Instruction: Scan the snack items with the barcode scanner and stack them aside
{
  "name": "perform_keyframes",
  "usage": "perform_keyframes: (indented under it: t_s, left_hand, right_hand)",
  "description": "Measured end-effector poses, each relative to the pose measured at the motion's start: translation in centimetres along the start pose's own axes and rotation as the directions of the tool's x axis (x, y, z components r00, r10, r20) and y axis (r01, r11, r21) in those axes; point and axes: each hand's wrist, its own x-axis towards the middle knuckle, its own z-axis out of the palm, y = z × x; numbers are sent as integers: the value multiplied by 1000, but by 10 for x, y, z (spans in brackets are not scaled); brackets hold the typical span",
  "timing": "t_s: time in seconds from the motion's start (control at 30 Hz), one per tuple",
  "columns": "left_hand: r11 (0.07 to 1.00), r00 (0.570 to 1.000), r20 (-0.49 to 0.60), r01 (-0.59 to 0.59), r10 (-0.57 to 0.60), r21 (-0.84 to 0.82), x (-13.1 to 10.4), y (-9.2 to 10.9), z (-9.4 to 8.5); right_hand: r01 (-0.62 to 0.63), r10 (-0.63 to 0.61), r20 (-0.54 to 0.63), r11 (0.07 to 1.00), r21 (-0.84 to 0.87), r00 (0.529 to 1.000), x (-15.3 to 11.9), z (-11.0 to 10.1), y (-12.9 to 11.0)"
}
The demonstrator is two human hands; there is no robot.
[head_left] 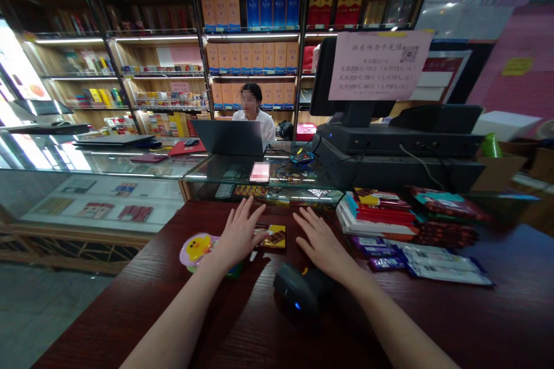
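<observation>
Both hands reach forward over a dark red wooden counter (142,305). My left hand (240,233) has its fingers spread and holds nothing; it partly covers a yellow and brown chocolate bar packet (276,236). Left of that wrist lies a pink-edged packet with a yellow duck (198,248), partly hidden by the forearm. My right hand (322,242) is also spread, with nothing in it. Just below it sits a black barcode scanner (296,288) with a blue light, its far part under the right forearm.
Stacked red and white boxes (376,213), purple wrapped bars (376,251) and silvery packets (441,265) lie at the right. A monitor with a pink sign (381,66) stands behind them. Past a glass case (285,187), a person (255,115) sits behind a laptop (229,137).
</observation>
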Motion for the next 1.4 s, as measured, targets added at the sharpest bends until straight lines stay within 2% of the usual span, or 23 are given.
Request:
perform_keyframes:
  t_s: [0.13, 0.3, 0.5, 0.73, 0.93, 1.03, 1.23, 1.4]
  left_hand:
    - [995, 994, -18, -103, 103, 13, 5, 14, -2]
    - [981, 981, -3, -193, 193, 35, 24, 42, -9]
    - [946, 948, -22, -316, 318, 64, 56, 80, -10]
    - [909, 910, 7, -413, 414, 49, 86, 128, 0]
    - [880, 881, -8, -471, 472, 57, 107, 158, 11]
    - [881, 882, -13, -470, 471, 56, 116, 169, 15]
    - [878, 880, -13, -474, 475, 64, 128, 185, 22]
    - [900, 901, -1, -432, 433, 64, 132, 194, 25]
  right_hand:
    - [24, -38, -138, 995, -102, 990, -2, -11, 9]
    - [8, -67, -304, 981, -191, 950, -8, -36, 33]
    - [-88, -3, -465, 981, -174, 885, -19, -65, 69]
    - [-243, 84, -595, 951, -192, 800, -33, -89, 104]
    - [-340, 177, -676, 933, -116, 715, -41, -95, 127]
    - [-359, 206, -693, 930, -82, 691, -42, -94, 133]
    - [-380, 246, -688, 924, -48, 683, -43, -95, 135]
    - [-420, 271, -679, 906, -60, 682, -42, -93, 138]
